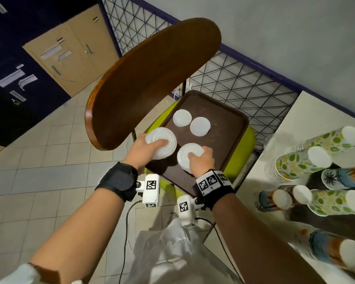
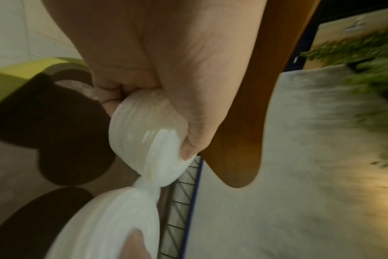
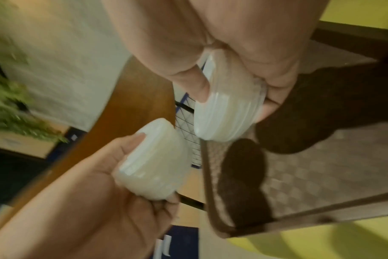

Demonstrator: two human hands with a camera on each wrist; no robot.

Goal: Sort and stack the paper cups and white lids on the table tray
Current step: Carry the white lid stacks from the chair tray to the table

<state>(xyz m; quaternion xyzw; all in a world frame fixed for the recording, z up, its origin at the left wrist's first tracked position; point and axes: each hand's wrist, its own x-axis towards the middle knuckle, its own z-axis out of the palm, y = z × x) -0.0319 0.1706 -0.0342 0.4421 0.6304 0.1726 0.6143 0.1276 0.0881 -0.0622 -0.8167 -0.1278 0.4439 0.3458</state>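
Your left hand (image 1: 150, 147) grips lid stack (image 1: 161, 142), right hand (image 1: 200, 160) grips another (image 1: 190, 155) over tray's (image 1: 237, 128) near edge; loose squeeze risks lids fanning, spilling.

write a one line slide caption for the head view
Each hand grips a stack of white lids, left hand and right hand, above a brown tray holding two more lid stacks.

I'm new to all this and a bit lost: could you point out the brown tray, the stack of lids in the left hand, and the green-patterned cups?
brown tray (image 1: 232, 128), head view, bare floor near its right rim.
left-hand lid stack (image 1: 162, 138), head view, top lid's face.
green-patterned cups (image 1: 293, 162), head view, side of the lying stack.
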